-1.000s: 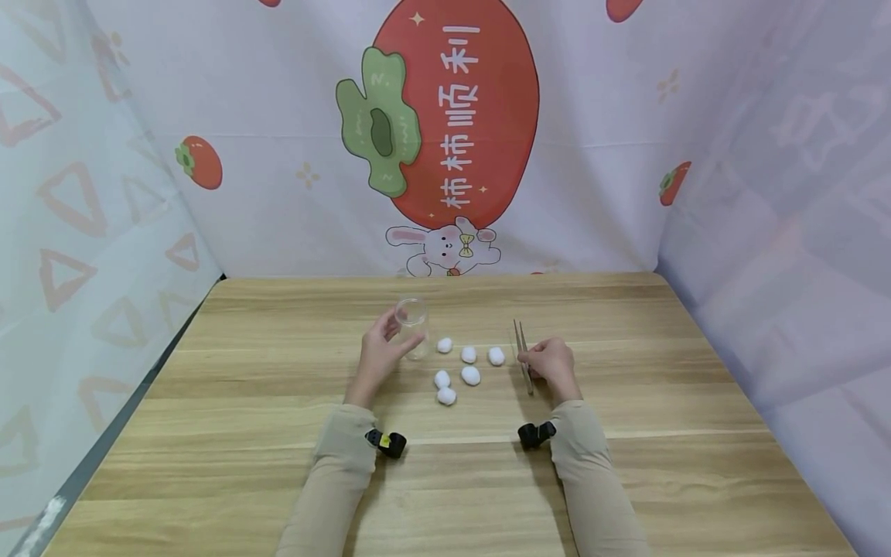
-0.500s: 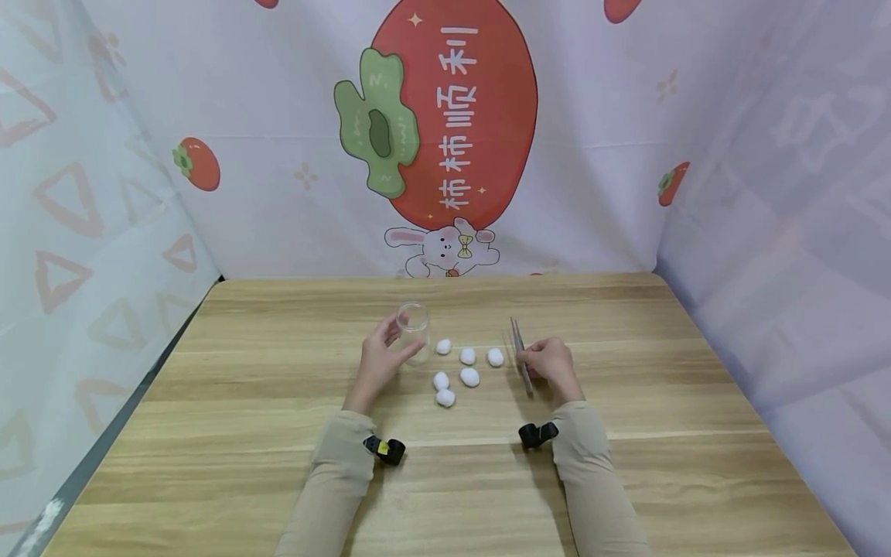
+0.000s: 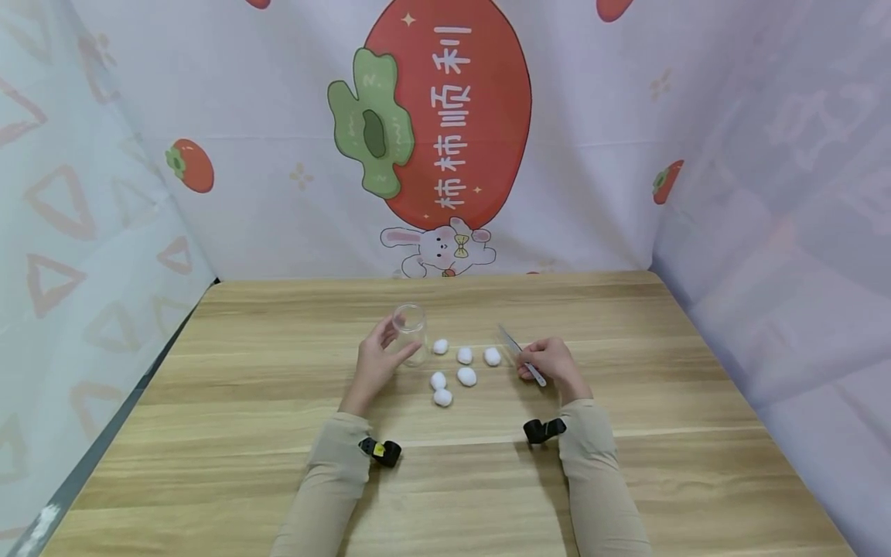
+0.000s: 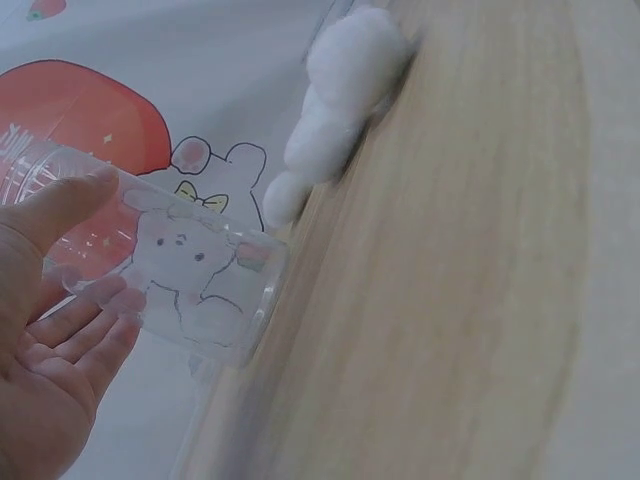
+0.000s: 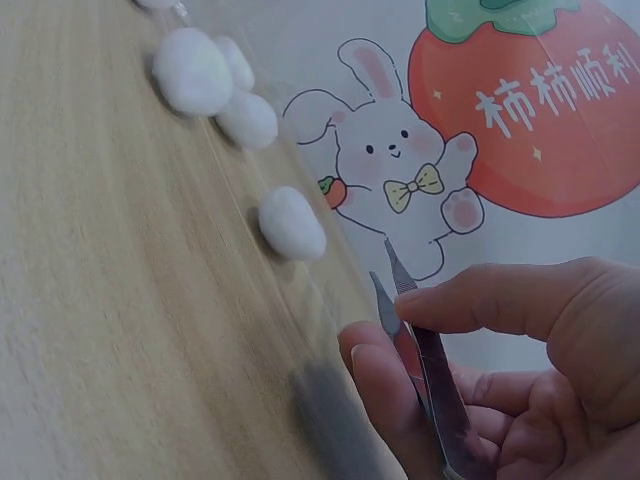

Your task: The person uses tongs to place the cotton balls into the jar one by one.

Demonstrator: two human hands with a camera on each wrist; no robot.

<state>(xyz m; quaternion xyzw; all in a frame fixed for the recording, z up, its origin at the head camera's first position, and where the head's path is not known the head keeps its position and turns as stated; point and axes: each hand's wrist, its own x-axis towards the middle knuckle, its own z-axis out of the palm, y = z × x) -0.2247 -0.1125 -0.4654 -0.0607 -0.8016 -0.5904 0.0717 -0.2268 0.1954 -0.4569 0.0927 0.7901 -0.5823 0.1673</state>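
My left hand (image 3: 377, 360) holds a clear jar (image 3: 411, 329) upright on the table, thumb on the near side and fingers round the far side. The left wrist view shows the thumb and fingertips against the see-through wall of the jar (image 4: 205, 270). To the right, my right hand (image 3: 554, 362) pinches metal tweezers (image 3: 535, 376) between thumb and index finger. In the right wrist view the two tips of the tweezers (image 5: 440, 385) stand a little apart with nothing between them. Several white cotton balls (image 3: 466, 377) lie between the hands; the nearest to the tweezers is one cotton ball (image 5: 292, 223).
The wooden table (image 3: 278, 480) reaches back to a white printed curtain (image 3: 278, 201). Similar cloth hangs at the left and right sides. Two of the cotton balls (image 3: 442, 397) touch each other at the front of the group.
The tweezers have turned in my right hand, so their tips point further left and their rear end further right. My left hand keeps its hold on the jar. The head view has shifted slightly.
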